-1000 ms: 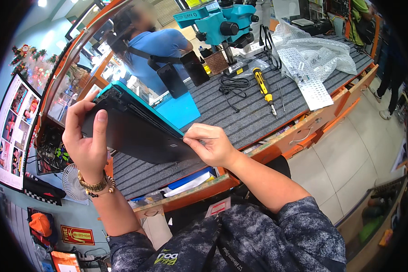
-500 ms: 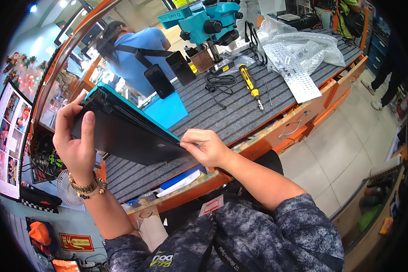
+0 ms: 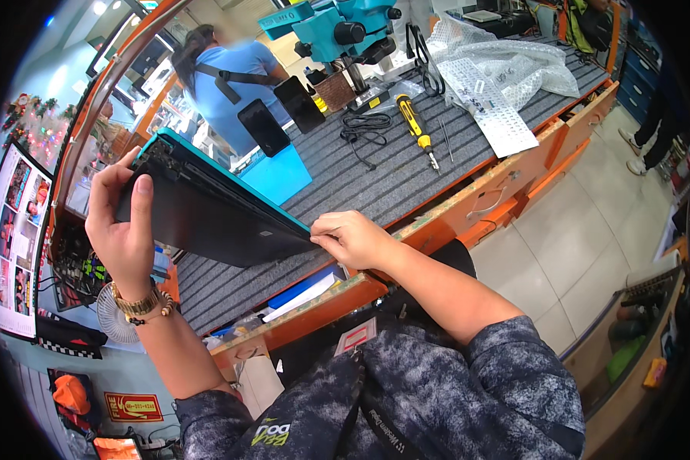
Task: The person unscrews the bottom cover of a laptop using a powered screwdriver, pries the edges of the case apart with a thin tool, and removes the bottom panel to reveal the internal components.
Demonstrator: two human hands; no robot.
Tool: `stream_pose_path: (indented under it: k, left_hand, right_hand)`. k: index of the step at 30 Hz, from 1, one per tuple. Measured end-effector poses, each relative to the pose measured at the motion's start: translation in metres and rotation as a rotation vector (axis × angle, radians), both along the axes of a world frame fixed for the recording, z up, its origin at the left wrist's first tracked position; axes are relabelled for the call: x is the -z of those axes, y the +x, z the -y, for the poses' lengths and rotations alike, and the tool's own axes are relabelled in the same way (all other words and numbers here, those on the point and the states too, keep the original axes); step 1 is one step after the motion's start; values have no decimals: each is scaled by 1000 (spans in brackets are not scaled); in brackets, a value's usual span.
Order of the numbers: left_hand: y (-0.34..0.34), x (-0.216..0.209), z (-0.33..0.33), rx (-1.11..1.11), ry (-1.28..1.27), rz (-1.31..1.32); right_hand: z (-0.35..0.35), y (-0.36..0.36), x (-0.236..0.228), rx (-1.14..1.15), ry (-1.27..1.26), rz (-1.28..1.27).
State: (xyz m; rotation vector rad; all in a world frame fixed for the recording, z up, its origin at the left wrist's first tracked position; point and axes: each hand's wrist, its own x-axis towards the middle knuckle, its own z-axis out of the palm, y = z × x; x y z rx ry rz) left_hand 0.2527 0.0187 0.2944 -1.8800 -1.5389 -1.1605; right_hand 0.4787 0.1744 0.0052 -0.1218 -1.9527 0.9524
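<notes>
A dark laptop (image 3: 215, 222) with a teal edge is held up on its side, tilted, above the striped grey bench mat. My left hand (image 3: 126, 222) is closed around its upper left corner, the thumb lying along the dark face. At the lower right corner, the fingertips of my right hand (image 3: 353, 239) pinch the edge. A dark gap shows along the teal rim near my left hand; what lies inside is too dim to make out. Beyond the laptop, a yellow and black screwdriver (image 3: 413, 123) lies on the mat, with a coiled black cable (image 3: 366, 129) to its left.
A teal microscope (image 3: 349, 32) stands at the back, near two dark phones (image 3: 264, 126) and a blue sheet (image 3: 284, 180). Bubble wrap (image 3: 537, 70) and a white perforated panel (image 3: 502, 130) lie to the right. Open orange drawers (image 3: 322, 303) jut from the bench. A person in blue (image 3: 238, 77) sits opposite.
My view has shifted slightly, and the laptop's lower right corner sits a little farther right with my right hand. Both hands keep their hold.
</notes>
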Motion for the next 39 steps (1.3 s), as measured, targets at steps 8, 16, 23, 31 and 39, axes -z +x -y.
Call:
stream_pose_path:
  k: [8, 16, 23, 31, 39]
  left_hand:
    - [-3, 2, -1, 11, 11, -25]
    - [-3, 0, -1, -49, 13, -63]
    - [-9, 1, -6, -46, -2, -83]
    - [-7, -3, -14, -51, -26, -24]
    - [-7, -2, -16, -60, -19, -44]
  right_hand:
    - [0, 2, -1, 36, 28, 56]
    - [-7, 9, -3, -68, -262, 189]
    - [-11, 16, 6, 17, -33, 214]
    - [-6, 13, 8, 67, -16, 238]
    - [-8, 10, 15, 63, -96, 273]
